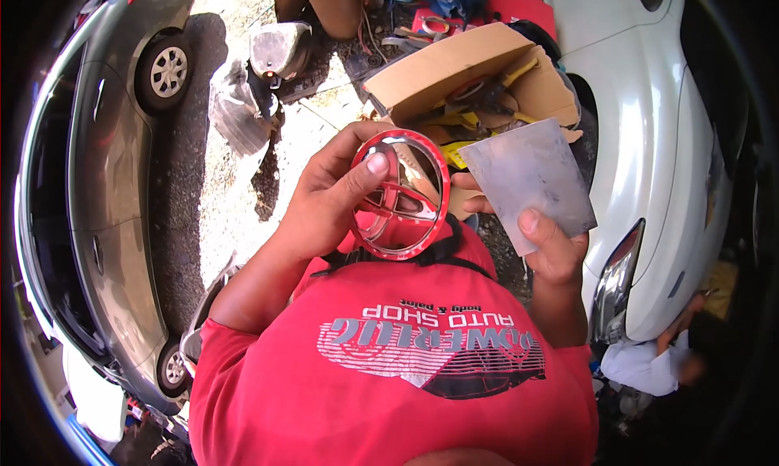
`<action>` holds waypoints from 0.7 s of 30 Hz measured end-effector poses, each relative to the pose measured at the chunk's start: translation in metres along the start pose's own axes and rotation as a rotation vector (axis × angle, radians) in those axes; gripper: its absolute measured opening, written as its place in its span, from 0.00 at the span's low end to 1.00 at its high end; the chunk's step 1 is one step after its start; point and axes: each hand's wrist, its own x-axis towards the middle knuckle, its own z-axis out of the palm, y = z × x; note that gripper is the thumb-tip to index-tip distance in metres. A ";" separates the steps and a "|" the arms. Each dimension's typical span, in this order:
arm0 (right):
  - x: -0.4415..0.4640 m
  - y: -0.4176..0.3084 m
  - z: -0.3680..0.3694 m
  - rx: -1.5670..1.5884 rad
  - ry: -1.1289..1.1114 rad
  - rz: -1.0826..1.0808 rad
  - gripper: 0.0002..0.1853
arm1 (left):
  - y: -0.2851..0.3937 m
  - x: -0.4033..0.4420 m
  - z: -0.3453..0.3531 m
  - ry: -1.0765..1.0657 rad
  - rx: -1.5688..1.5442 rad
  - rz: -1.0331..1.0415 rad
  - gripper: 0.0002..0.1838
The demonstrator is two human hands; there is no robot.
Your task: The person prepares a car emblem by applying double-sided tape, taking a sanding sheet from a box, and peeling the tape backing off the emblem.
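My left hand [334, 188] is closed on the rim of a round car emblem [445, 192], with the thumb pressed on its face. The emblem has a red ring with shiny chrome and red curved bars inside, held upright in front of my red shirt. In my right hand [556, 251] is a thin, square, smudged grey sheet [531, 178]. The thumb lies over its lower edge, and some fingers are hidden behind it. Emblem and sheet are held apart, side by side. What the sheet is made of I cannot tell.
Beyond my hands stands an open cardboard box [442, 68] with tools and yellow items. A dark grey car [122, 198] is on the left, a silver-white car [633, 125] on the right. Worn car parts [280, 48] lie on the ground. A person in white [641, 365] is at lower right.
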 end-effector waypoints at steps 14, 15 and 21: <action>0.002 0.004 -0.006 0.020 -0.007 -0.059 0.39 | 0.018 0.007 0.002 -0.168 0.383 0.053 0.19; 0.001 0.004 -0.008 0.037 -0.040 -0.066 0.37 | 0.018 0.009 0.000 -0.167 0.382 0.055 0.19; -0.002 0.007 -0.007 0.036 -0.092 -0.040 0.35 | 0.020 0.010 -0.003 -0.184 0.226 -0.004 0.18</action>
